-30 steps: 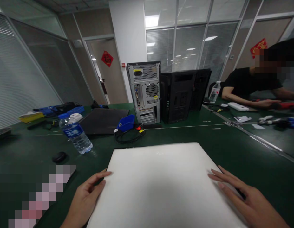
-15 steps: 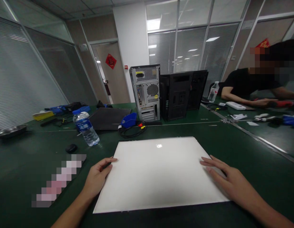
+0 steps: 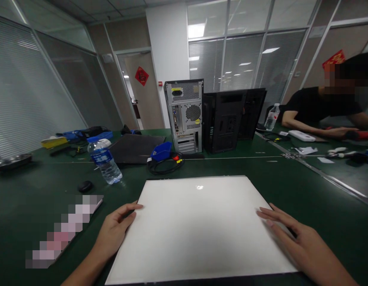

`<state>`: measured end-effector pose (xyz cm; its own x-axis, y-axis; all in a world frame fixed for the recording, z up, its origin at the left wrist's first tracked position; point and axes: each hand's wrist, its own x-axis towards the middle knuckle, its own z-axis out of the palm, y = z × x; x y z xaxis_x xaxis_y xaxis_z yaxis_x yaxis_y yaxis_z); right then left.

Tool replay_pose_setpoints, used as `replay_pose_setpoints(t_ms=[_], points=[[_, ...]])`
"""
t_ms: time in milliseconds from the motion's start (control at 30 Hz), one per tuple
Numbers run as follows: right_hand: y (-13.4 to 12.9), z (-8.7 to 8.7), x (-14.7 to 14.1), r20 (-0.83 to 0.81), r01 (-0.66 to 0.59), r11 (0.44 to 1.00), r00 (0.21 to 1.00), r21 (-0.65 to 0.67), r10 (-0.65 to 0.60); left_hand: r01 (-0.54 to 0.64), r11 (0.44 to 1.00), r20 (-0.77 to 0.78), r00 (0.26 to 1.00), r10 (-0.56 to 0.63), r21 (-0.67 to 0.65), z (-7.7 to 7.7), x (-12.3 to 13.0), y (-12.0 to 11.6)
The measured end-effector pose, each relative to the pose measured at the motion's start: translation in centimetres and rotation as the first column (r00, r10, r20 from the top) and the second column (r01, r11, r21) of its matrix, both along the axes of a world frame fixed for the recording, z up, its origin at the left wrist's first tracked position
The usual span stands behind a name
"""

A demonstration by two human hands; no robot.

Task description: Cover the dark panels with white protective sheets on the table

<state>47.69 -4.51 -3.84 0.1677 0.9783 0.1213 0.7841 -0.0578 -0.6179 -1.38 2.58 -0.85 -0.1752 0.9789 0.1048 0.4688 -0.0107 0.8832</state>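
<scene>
A flat, glossy white panel (image 3: 192,234) with a dark border fills the lower middle of the view, with a small light reflection near its far edge. My left hand (image 3: 112,228) holds its left edge, the thumb and index finger showing at the rim and the other fingers mostly hidden. At the right edge is my right hand (image 3: 299,238), its fingertips laid over the top face and the thumb along the side. Beneath it lies the dark green table (image 3: 225,165); I cannot tell whether the panel touches it.
Beyond the panel stand a silver computer case (image 3: 185,115) and black cases (image 3: 228,121). A tilted water bottle (image 3: 105,161), a black mouse (image 3: 85,186) and a blurred pinkish strip (image 3: 64,232) are at left. A blue object with a cable (image 3: 161,151) lies ahead. Another person (image 3: 317,107) sits at right.
The panel and both hands appear slightly lower and closer in the view. Both hands keep their places on the side edges, and the background has shifted a little to the right.
</scene>
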Motion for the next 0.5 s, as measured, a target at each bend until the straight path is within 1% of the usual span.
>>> replay_pose_setpoints(t_ms=[133,233,400,500], points=[[0.0,0.0,-0.1,-0.007,0.023,1.0,1.0,-0.019,-0.023,-0.034,0.999,-0.009,0.999,0.033,-0.013,-0.1,0.0,0.1],[-0.1,0.4,-0.3,-0.027,0.01,0.999,1.0,-0.037,-0.011,-0.059,0.998,-0.013,0.998,0.059,0.002,0.0,0.1,-0.1],[0.0,0.4,-0.3,-0.029,-0.032,0.999,0.999,0.021,0.032,-0.07,0.997,-0.017,0.997,0.071,0.034,0.5,0.4,-0.8],[0.2,0.8,-0.5,-0.036,-0.044,0.998,0.998,0.04,0.045,-0.049,0.998,-0.03,0.998,0.051,0.042,1.0,0.6,-1.3]])
